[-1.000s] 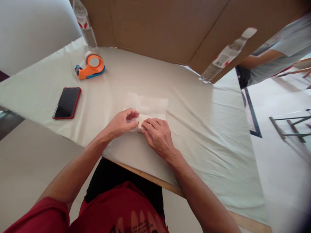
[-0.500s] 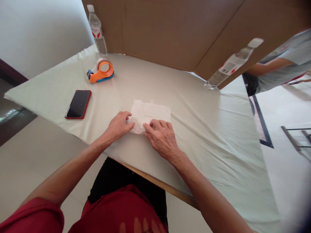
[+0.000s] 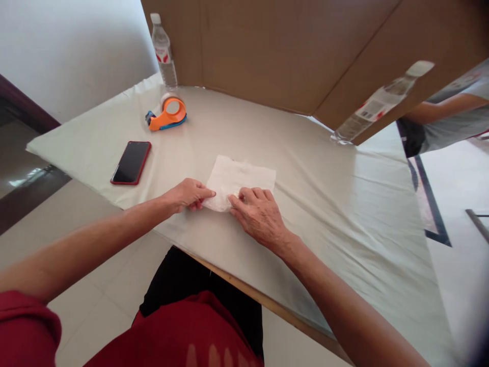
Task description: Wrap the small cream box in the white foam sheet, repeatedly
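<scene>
A white folded tissue sheet (image 3: 240, 179) lies flat on the pale cloth of the table (image 3: 332, 204). My left hand (image 3: 189, 194) pinches the sheet's near left corner with thumb and fingers pressed together. My right hand (image 3: 257, 216) lies over the sheet's near edge, fingers bent and pressing down on it. Both hands touch the sheet close to each other.
A red-cased phone (image 3: 131, 162) lies to the left and an orange tape dispenser (image 3: 167, 114) farther back. Two water bottles (image 3: 163, 51) (image 3: 382, 101) stand against a brown cardboard screen (image 3: 290, 51). Another person's arm (image 3: 439, 109) shows at the far right.
The view has drifted, so everything sits more to the right. My left hand has shifted from on top of the sheet to its left corner. The sheet looks flatter.
</scene>
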Motion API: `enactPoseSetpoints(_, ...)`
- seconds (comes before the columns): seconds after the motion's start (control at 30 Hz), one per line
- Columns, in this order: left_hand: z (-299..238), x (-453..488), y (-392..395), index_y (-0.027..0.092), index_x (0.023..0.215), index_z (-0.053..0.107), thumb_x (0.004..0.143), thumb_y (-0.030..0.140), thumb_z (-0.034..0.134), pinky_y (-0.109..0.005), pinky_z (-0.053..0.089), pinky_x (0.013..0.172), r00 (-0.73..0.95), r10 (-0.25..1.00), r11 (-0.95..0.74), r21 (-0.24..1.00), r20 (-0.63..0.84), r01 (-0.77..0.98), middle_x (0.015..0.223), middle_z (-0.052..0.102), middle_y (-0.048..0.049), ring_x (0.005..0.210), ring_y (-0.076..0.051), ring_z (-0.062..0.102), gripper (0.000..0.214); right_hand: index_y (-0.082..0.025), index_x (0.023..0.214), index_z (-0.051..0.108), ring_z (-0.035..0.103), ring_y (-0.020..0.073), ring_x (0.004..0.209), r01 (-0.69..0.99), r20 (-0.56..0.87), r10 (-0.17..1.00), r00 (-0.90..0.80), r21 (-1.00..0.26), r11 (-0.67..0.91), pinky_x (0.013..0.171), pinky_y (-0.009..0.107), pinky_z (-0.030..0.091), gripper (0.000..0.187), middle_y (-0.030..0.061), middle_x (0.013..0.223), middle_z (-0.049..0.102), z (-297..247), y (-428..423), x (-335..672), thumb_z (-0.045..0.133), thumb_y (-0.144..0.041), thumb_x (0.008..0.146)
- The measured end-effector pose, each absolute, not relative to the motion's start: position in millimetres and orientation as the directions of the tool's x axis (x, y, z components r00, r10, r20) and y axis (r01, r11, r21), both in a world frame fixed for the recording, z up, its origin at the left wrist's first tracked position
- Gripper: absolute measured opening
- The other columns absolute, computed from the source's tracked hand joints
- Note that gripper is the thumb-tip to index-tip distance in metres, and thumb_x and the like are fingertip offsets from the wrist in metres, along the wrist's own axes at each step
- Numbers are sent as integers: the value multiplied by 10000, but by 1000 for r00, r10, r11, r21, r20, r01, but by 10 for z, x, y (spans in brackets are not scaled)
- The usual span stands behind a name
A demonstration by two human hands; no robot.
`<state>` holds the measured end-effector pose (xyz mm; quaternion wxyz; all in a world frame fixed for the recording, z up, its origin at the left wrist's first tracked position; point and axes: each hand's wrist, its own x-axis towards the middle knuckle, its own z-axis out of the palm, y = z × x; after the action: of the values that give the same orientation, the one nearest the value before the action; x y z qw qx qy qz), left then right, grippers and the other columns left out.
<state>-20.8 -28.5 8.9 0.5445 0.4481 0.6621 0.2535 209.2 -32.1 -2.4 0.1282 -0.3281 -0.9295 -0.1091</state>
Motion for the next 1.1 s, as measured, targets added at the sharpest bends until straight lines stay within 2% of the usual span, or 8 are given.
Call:
enactPoseSetpoints(0.17,183,-24,-342,196,553,545,678,156,683,-245,358,490,-57,899,437,885,-434,163,502,483,52,461,-86,429,191,-213,964,666,460,250,842,622,282,572,-770,130,772,757,400,268,122,102,953,656,34,-289,2051,565,-281,967)
enactPoseSetpoints(0.37,238,216,-298,188,564,522,706,84,627,-268,427,506,9,886,463,886,-463,17,501,522,34,486,-108,503,205,-206,906,667,470,240,808,585,245,542,-804,161,795,738,401,254,96,93,899,647,77,-241,2025,579,-234,935)
enactPoseSetpoints(0.5,215,254,-261,183,601,520,724,73,629,-281,478,516,45,874,485,871,-483,-79,518,566,15,482,-113,540,198,-198,972,654,505,254,846,609,270,570,-776,86,788,765,403,291,91,91,925,673,44,-245,2041,583,-227,922)
enactPoseSetpoints(0.6,187,251,-259,175,622,526,739,84,636,-280,506,524,61,877,479,865,-476,-146,548,585,6,497,-109,552,185,-159,1155,609,546,269,909,626,320,605,-729,-46,778,822,402,344,277,105,1016,705,18,-271,2084,621,-236,889)
enactPoseSetpoints(0.7,172,264,-261,169,617,527,734,95,644,-258,505,515,70,890,457,881,-451,-127,558,594,4,502,-103,563,181,-127,1264,549,580,278,966,614,364,630,-686,-176,770,868,402,385,415,123,1064,715,-2,-302,2139,626,-230,869)
enactPoseSetpoints(0.83,186,291,-242,165,614,535,718,101,641,-228,496,508,83,910,409,912,-407,-19,536,577,24,491,-90,563,162,-153,1245,548,604,292,992,583,367,659,-656,-308,752,869,421,437,406,136,1100,711,-13,-316,2174,617,-230,852)
enactPoseSetpoints(0.97,222,308,-215,161,647,554,724,106,620,-221,490,506,119,913,386,920,-391,65,520,584,30,469,-89,561,115,-166,1230,547,613,305,1005,548,407,660,-632,-367,752,874,447,477,405,146,1133,702,-13,-290,2157,605,-222,834)
enactPoseSetpoints(1.1,261,319,-209,154,645,555,728,93,603,-215,477,509,118,912,386,919,-393,78,523,579,31,469,-85,555,113,-189,1197,557,613,300,995,543,411,679,-609,-407,734,865,449,502,374,135,1126,700,-15,-270,2138,595,-195,825)
